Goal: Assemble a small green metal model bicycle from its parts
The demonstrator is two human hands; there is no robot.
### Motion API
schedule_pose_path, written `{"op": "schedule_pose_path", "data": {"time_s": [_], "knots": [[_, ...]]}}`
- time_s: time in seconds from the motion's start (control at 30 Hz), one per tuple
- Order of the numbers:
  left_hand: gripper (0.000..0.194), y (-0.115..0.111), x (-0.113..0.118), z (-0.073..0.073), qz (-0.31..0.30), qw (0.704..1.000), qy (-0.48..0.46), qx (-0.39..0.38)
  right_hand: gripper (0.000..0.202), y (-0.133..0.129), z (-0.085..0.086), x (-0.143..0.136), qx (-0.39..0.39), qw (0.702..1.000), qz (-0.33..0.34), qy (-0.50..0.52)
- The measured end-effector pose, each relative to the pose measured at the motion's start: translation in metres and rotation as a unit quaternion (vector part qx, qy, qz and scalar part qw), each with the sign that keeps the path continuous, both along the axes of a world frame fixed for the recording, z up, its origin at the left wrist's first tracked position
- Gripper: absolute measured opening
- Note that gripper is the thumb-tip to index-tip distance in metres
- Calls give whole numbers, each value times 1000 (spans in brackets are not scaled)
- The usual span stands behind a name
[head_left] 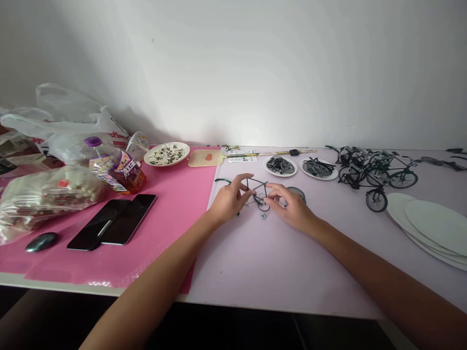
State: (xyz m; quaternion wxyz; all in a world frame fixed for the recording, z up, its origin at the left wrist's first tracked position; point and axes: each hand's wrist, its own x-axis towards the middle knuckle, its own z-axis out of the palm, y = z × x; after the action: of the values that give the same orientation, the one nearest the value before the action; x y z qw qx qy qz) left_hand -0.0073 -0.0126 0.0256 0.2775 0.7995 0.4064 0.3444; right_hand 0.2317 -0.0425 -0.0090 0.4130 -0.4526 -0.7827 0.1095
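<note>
Dark wire bicycle frame (256, 190) sits pinched between both hands on the lilac mat (277, 253): left hand (229, 200) fingers closed on it, right hand (290, 206) fingertips too.

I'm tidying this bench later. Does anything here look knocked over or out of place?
Yes: the drink bottle lies on its side on the pink mat, and a small loose part sits beside the bike frame.
</note>
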Motion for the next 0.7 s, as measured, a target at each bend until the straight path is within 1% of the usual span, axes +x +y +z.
{"op": "schedule_pose_path", "data": {"time_s": [0.13,0.23,0.3,0.37,0.4,0.43,0.53,0.6,0.7], "knots": [[49,-9,5,6,-30,999,15,-16,23,2,1,2,34,999,-20,4],[60,-8,0,14,-39,998,45,-19,21,2,3,2,30,999,-27,10],[57,-3,-9,20,-18,997,75,3,21,2,3,2,19,999,-35,16],[43,6,-20,25,15,993,117,11,20,1,3,3,16,999,-40,27],[35,11,-26,27,31,990,139,6,20,1,3,3,19,999,-39,32],[31,16,-33,28,43,986,162,-3,19,1,3,3,26,998,-38,36],[36,27,-48,30,53,973,223,-31,18,1,3,3,48,998,-33,38],[39,31,-55,30,55,964,254,-58,17,0,4,2,56,997,-32,30],[40,32,-60,29,31,951,288,-107,17,1,3,2,58,997,-36,23]]}}
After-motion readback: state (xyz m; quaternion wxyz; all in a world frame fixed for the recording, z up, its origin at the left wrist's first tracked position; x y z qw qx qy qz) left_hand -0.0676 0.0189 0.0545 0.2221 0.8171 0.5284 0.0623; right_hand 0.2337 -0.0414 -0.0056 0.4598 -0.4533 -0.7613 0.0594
